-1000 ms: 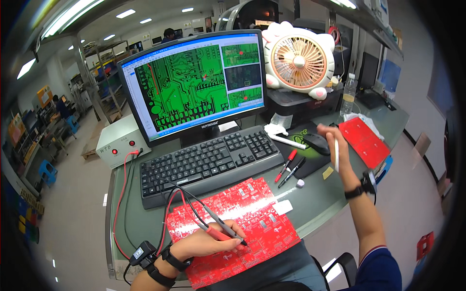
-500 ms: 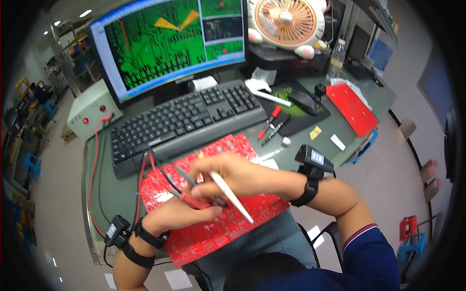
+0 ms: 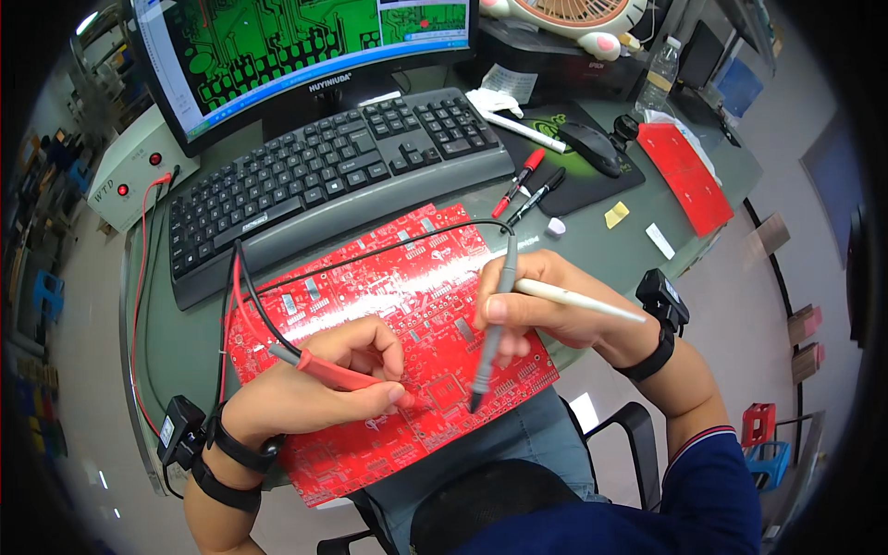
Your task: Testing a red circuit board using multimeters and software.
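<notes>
A red circuit board (image 3: 342, 453) lies slanted at the near edge of the desk, partly over my lap. My left hand (image 3: 314, 393) is over its left part, pinching a red test probe (image 3: 335, 372) whose tip points toward the square chip pattern near the middle. My right hand (image 3: 555, 314), over the right part, grips a grey test probe (image 3: 492, 356) that slants down to the board by that pattern. A slim white pen-like tool (image 3: 585, 299) is tucked in the same hand, pointing right. Whether either tip touches the board, I cannot tell.
Behind the board stand a black keyboard (image 3: 342, 176) and a monitor (image 3: 305, 74) showing green circuitry. A mouse (image 3: 590, 148), red marker (image 3: 520, 182) and black marker (image 3: 538, 196) lie to the right, near a red panel (image 3: 683, 180). Probe leads run from a white box (image 3: 139, 171).
My right hand has moved right, away from my left hand, and its grey probe now points down at the board. The view has tipped lower, so the monitor sits higher in it.
</notes>
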### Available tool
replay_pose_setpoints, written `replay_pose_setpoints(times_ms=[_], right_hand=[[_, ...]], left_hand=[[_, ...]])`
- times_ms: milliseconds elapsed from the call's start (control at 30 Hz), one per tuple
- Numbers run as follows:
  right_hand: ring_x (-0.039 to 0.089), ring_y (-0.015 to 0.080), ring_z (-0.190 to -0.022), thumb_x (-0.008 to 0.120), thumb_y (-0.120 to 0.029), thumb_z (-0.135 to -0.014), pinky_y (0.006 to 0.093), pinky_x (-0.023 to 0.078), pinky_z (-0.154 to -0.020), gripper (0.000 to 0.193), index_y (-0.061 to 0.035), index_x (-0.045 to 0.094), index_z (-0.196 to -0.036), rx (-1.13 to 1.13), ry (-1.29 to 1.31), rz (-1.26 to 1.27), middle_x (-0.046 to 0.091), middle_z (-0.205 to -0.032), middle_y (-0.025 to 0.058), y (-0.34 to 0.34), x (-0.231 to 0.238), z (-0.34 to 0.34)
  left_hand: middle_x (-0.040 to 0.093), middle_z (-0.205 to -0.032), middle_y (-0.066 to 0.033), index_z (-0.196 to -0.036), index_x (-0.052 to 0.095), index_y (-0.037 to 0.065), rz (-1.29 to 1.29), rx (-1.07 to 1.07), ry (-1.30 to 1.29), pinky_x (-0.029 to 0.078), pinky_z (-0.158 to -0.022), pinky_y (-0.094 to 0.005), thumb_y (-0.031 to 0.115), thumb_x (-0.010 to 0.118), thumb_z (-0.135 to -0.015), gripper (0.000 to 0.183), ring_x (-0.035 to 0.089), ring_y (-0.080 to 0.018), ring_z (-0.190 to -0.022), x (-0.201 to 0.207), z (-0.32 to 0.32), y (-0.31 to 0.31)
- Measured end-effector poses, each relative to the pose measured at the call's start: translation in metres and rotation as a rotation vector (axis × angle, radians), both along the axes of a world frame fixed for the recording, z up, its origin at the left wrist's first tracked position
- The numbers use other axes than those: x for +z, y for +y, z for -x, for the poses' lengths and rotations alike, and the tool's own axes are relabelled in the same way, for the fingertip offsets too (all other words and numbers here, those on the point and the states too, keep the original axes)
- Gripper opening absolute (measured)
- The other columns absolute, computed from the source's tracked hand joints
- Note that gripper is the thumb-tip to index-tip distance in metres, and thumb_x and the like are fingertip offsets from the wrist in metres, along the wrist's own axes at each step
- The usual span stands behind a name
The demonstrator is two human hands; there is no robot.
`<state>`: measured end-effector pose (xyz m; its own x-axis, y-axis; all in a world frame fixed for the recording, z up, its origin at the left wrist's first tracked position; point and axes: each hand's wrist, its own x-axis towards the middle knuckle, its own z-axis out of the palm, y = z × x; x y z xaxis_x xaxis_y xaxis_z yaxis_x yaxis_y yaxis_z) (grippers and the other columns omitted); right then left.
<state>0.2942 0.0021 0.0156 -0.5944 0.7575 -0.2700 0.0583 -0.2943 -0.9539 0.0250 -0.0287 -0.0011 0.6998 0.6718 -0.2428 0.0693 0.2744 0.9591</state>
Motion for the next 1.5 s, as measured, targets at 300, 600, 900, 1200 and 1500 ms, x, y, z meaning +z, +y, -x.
replay_pose_setpoints(times_ms=[300, 600, 900, 1200, 1500], right_hand=[[0.062, 0.0074, -0.064, 0.066, -0.024, -0.090, 0.0188, 0.048, -0.056, 0.021, -0.0044, 0.058, -0.086, -0.045, 0.032, -0.106, 0.063, -0.070, 0.0032, 0.005, -0.019, 0.008], [0.055, 0.0038, -0.055, 0.063, -0.017, -0.091, 0.0169, 0.045, -0.050, 0.018, -0.0055, 0.053, -0.082, -0.006, -0.005, -0.130, 0.059, -0.069, 0.0017, 0.008, -0.023, 0.003], [0.059, 0.0070, -0.059, 0.067, -0.025, -0.089, 0.0188, 0.045, -0.051, 0.024, -0.0031, 0.058, -0.089, -0.006, -0.038, -0.163, 0.061, -0.067, 0.0027, 0.005, -0.021, 0.006], [0.060, 0.0068, -0.060, 0.066, -0.024, -0.090, 0.0188, 0.046, -0.051, 0.023, -0.0044, 0.056, -0.085, 0.004, -0.032, -0.183, 0.061, -0.068, 0.0028, 0.004, -0.022, 0.006], [0.059, 0.0062, -0.059, 0.066, -0.023, -0.090, 0.0185, 0.046, -0.051, 0.022, -0.0048, 0.056, -0.084, 0.000, -0.043, -0.179, 0.061, -0.066, 0.0019, 0.005, -0.023, 0.006]], left_hand=[[0.052, -0.089, -0.0046, -0.085, 0.049, 0.004, 0.014, 0.015, -0.082, 0.051, -0.079, -0.0285, 0.009, 0.066, -0.086, 0.017, 0.056, -0.0106, -0.083, 0.002, -0.002, 0.006], [0.052, -0.089, -0.0060, -0.084, 0.050, 0.004, 0.026, 0.034, -0.059, 0.052, -0.076, -0.0278, 0.006, 0.068, -0.083, 0.018, 0.053, -0.0105, -0.082, -0.001, -0.006, 0.004], [0.052, -0.088, -0.0060, -0.083, 0.049, 0.004, 0.007, 0.031, -0.027, 0.052, -0.077, -0.0279, 0.006, 0.068, -0.082, 0.019, 0.053, -0.0103, -0.082, -0.003, -0.008, 0.002], [0.053, -0.088, -0.0054, -0.083, 0.050, 0.005, 0.023, 0.041, -0.014, 0.048, -0.076, -0.0264, 0.006, 0.069, -0.081, 0.019, 0.053, -0.0102, -0.082, 0.000, -0.009, 0.002], [0.052, -0.087, -0.0062, -0.083, 0.049, 0.004, 0.038, 0.056, -0.034, 0.055, -0.079, -0.0302, 0.005, 0.067, -0.082, 0.019, 0.055, -0.0106, -0.081, -0.002, -0.009, 0.002]])
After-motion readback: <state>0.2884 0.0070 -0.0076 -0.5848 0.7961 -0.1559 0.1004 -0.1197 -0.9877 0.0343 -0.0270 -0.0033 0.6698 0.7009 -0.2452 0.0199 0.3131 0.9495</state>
